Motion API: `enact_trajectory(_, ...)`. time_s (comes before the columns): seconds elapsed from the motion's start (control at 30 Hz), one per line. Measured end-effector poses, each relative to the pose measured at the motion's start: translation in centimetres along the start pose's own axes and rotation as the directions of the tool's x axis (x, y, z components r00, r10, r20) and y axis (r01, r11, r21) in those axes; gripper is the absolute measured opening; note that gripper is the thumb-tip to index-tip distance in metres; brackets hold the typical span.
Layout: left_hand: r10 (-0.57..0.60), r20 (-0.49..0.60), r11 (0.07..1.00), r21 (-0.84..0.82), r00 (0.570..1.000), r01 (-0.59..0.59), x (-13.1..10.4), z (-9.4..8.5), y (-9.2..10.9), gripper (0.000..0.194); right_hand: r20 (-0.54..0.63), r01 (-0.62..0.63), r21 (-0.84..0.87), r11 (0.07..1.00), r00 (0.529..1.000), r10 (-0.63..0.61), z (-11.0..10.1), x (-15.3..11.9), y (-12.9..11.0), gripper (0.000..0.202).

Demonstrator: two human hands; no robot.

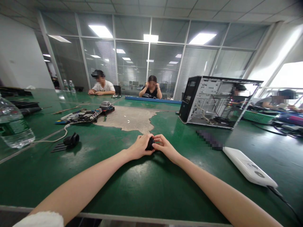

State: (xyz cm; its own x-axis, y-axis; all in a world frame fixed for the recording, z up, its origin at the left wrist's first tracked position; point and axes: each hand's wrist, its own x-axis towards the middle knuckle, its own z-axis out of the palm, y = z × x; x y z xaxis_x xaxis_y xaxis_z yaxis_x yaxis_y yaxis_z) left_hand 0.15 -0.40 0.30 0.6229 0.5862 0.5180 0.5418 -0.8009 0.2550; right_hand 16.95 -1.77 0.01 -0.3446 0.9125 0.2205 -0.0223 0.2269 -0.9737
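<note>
Fingers (148, 153) of the left hand (139, 147) are wrapped around a small black object (150, 144), while those of the right hand (167, 148), drawn narrow, grip its right side. The object is at the middle of the green counter (142, 198); whether it touches the surface cannot be told. Just beyond lies a bare, worn patch (134, 118). To the left is a black pronged part (71, 140), with a circuit board (81, 116) farther off and a clear bottle (15, 124) at the left edge. On the near right, a white device (246, 164) trails a cable (281, 197); beyond it stands an open computer case (188, 99). Two people (104, 86) sit on the far side.
</note>
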Motion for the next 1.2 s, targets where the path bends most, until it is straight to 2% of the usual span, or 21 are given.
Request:
enact_trajectory(0.1, -0.002, 0.009, 1.0, -0.002, 1.0, 0.002, 0.0, -0.11, 0.07, 0.054, -0.003, -0.016, -0.014, 1.0, 1.0, 0.016, -0.1, 0.06, 0.06, 0.032)
enact_trajectory(0.3, -0.004, 0.01, 1.0, -0.011, 1.0, 0.005, -0.05, -0.14, 0.01, 0.055, 0.053, 0.036, 0.013, 0.999, 0.998, -0.036, -0.01, -0.12, -0.27, 0.035)
enact_trajectory(0.53, 0.002, -0.009, 1.0, -0.011, 1.0, -0.002, 0.02, -0.07, 0.09, 0.054, 0.029, 0.015, 0.027, 1.0, 0.999, -0.016, 0.12, -0.24, -0.37, 0.026)
enact_trajectory(0.83, -0.004, 0.001, 1.0, 0.002, 1.0, 0.004, 0.0, 0.01, -0.04, 0.055, 0.005, -0.016, -0.016, 1.0, 1.0, 0.017, -0.16, 0.03, 0.04, 0.032)
enact_trajectory(1.0, -0.011, 0.011, 1.0, -0.006, 1.0, 0.011, -0.04, -0.1, 0.02, 0.055, 0.056, 0.03, 0.008, 1.0, 0.998, -0.03, -0.06, -0.15, -0.55, 0.033)
enact_trajectory(1.2, -0.003, -0.005, 1.0, 0.009, 1.0, 0.003, 0.04, -0.04, 0.07, 0.055, 0.046, 0.029, 0.045, 0.999, 0.998, -0.032, 0.05, -0.17, -0.53, 0.024)
